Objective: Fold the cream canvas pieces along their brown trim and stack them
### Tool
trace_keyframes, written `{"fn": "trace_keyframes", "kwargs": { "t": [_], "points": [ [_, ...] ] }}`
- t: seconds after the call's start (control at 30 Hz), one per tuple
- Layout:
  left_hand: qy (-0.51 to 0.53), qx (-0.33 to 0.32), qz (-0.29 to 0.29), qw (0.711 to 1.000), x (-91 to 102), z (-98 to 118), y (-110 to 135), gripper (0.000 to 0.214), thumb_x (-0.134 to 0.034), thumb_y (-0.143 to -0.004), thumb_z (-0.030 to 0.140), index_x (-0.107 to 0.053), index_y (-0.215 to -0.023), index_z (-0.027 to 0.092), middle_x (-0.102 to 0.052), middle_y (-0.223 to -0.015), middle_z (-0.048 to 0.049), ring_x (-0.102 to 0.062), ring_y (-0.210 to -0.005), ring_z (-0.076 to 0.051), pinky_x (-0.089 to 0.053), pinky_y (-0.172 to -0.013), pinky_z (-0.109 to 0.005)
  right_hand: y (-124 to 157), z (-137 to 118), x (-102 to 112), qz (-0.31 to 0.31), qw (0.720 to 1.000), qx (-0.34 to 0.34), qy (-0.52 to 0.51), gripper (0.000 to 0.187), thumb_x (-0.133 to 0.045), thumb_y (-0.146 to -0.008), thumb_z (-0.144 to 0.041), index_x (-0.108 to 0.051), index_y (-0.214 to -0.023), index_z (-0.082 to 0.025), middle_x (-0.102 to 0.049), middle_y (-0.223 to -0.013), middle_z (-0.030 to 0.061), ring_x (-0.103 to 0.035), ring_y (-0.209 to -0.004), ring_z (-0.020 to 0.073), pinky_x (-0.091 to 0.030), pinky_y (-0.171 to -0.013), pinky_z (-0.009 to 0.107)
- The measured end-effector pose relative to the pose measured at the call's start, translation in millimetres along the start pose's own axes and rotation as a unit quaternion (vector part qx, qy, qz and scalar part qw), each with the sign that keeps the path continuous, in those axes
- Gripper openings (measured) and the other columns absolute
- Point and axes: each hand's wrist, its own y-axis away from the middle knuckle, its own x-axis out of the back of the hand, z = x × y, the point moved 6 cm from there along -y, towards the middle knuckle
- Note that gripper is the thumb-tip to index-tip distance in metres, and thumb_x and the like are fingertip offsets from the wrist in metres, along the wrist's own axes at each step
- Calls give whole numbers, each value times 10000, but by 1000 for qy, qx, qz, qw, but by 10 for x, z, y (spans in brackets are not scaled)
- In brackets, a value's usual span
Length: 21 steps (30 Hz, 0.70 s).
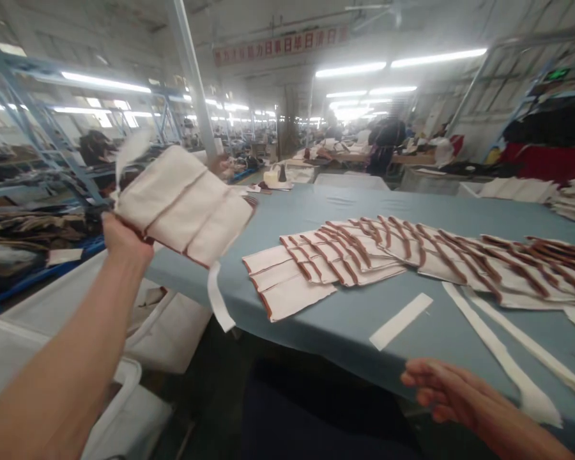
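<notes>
My left hand (127,239), at the left, is closed on a bundle of cream fabric panels (186,198) with brown seams, held tilted above the table's left edge. A white strip (220,300) hangs below the bundle, and a blurred pale piece (131,150) sticks up behind it. At the lower right, my right hand (443,386) is by the table's front edge with nothing in it, its fingers loosely bent and apart. Closest to it lies a short white strip (401,321). Overlapping cream panels with brown edges (364,249) fan across the table.
The blue-green covered table (335,332) fills the middle. Long white strips (498,351) lie at its right side. White bins (167,332) stand below on the left. A cream cone of thread (272,179) is at the back. A person (386,140) stands farther off.
</notes>
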Motion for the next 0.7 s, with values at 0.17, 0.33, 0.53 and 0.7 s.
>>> {"fn": "trace_keyframes", "kwargs": {
  "t": [0.17,0.33,0.53,0.7],
  "points": [
    [-134,163,-16,977,732,-839,223,425,-769,-1108,456,-709,-1438,195,-744,-1433,-124,-773,-1187,-300,-683,-1003,-519,-25,251,-196,-1,1000,-22,-20,686,-858,-799,-813,-857,-1132,-213,-864,-1175,175,-802,-945,266,-637,-818,354],
    [-240,271,-125,924,347,-1779,831,351,-785,-1107,405,-734,-1373,182,-777,-1341,-107,-794,-1098,-269,-706,-927,-468,-164,225,-659,-56,997,19,42,693,-806,-844,-865,-814,-1020,-194,-837,-1021,124,-744,-830,225,-532,-705,320],
    [-267,346,-255,862,-506,-2380,1684,332,-811,-1090,401,-756,-1323,170,-794,-1285,-85,-804,-1049,-264,-714,-887,-437,-193,-31,-1249,-178,979,55,77,590,-733,-971,-747,-726,-1041,-161,-825,-1031,102,-683,-774,151,-464,-720,270],
    [-189,353,-246,883,-820,-2254,1980,343,-790,-1104,398,-735,-1363,179,-782,-1310,-95,-798,-1056,-257,-710,-894,-443,-229,-168,-1391,-167,979,73,92,307,-680,-1047,-458,-708,-1030,-153,-822,-1003,84,-692,-766,134,-481,-710,246]
  ]
}}
